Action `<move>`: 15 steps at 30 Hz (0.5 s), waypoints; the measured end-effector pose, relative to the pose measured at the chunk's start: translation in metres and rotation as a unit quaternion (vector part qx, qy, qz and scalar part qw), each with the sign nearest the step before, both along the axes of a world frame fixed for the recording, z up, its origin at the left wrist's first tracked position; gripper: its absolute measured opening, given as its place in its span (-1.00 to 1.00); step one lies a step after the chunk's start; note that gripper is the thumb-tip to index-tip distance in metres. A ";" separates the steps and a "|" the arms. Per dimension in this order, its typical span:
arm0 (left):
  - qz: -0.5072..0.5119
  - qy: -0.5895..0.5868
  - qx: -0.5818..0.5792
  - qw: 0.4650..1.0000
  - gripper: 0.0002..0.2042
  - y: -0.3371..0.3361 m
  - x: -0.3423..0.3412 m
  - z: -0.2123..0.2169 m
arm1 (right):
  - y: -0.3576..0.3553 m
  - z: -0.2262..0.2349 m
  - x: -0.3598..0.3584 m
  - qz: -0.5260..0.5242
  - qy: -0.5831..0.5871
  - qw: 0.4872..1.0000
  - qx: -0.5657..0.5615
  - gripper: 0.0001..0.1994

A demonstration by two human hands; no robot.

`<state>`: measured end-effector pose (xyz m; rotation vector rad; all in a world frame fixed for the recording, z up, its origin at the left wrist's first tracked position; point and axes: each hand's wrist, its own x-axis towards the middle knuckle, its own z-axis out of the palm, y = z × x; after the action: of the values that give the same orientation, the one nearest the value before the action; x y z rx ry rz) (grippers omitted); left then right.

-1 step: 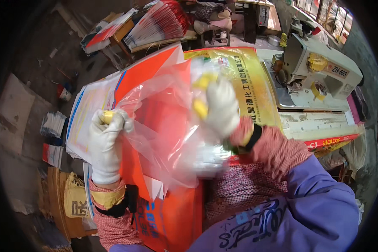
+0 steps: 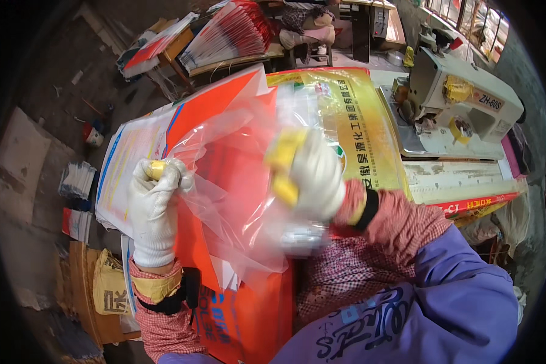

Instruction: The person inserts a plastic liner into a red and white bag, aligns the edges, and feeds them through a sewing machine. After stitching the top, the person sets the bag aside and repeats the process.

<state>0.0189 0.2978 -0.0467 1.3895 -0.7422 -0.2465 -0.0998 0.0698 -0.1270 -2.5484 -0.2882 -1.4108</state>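
My left hand (image 2: 156, 197), in a white glove with yellow tape on a finger, is closed in a pinch on the edge of a clear plastic film bag (image 2: 230, 212). The film spreads rightward, crumpled, over orange-red printed sacks (image 2: 249, 318). My right hand (image 2: 309, 173), gloved in white with yellow-wrapped fingers, is over the film's right side. Motion smears its fingers, so I cannot make out whether they grip the film. Yellow-green printed sacks (image 2: 370, 127) lie beyond that hand, and white printed sacks (image 2: 127, 158) lie beyond the left one.
A white industrial sewing machine (image 2: 461, 100) stands on the table at the right. Bundles of folded sacks (image 2: 230, 39) rest on low stands at the back. At the lower left is a wooden piece (image 2: 82, 285) with a yellow cloth sack (image 2: 109, 282) beside it.
My right hand has shifted slightly down and to the left over the film. My left hand keeps its place and its pinch.
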 end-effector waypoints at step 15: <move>-0.031 -0.015 0.276 0.961 -0.94 0.021 -0.078 0.056 | -0.023 -0.062 0.083 0.017 0.235 0.679 0.695 -0.57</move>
<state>-0.0587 0.3185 0.0096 1.9009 -0.7758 -0.5111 -0.0166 0.0468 -0.1892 -1.3877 0.6171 -0.4180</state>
